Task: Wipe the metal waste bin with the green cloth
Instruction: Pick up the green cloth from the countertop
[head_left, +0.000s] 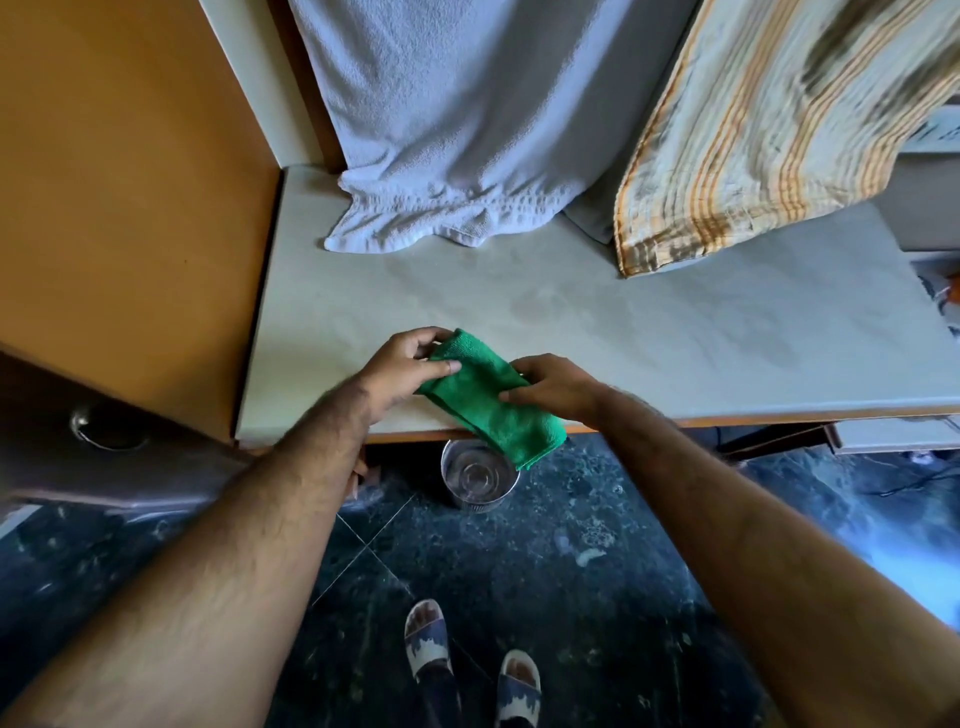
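Note:
A folded green cloth (485, 397) lies across the front edge of the pale desk top (675, 332), its near end hanging over the edge. My left hand (402, 371) grips the cloth's far left corner. My right hand (553, 387) holds its right side. Below the desk edge, on the dark floor, stands the shiny metal waste bin (475, 480), upright and open-topped. The cloth's hanging end covers part of the bin's rim. Neither hand touches the bin.
A white towel (447, 156) and a striped orange cloth (753, 140) hang down onto the back of the desk. An orange cupboard side (130, 197) rises on the left, with a dark drawer (104, 441) below it. My sandalled feet (467, 660) stand on the dark marble floor.

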